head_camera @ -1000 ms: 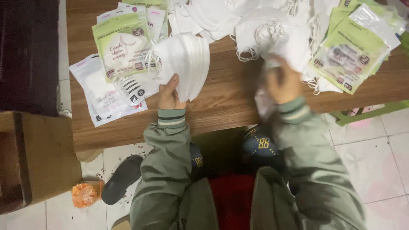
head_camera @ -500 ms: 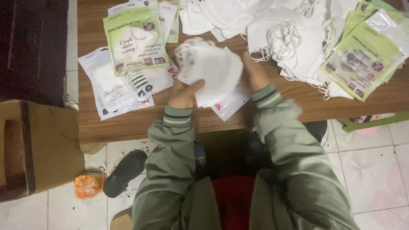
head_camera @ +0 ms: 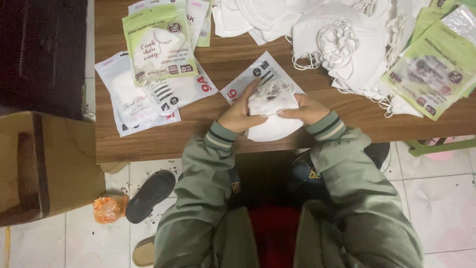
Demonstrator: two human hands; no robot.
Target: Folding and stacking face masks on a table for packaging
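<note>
Both hands press on a stack of white face masks at the near edge of the wooden table. My left hand grips the stack's left side. My right hand holds its right side, fingers over the bunched ear loops on top. Under the stack lies a white printed pouch, partly covered.
Green and white mask pouches lie at the table's left. A heap of loose white masks fills the far middle, and green pouches sit at the right. A cardboard box, a black slipper and an orange wrapper are on the tiled floor.
The mask stack has come from my left hand's side to the middle, where both hands now squeeze it flat on a white pouch. My right hand left the mask heap.
</note>
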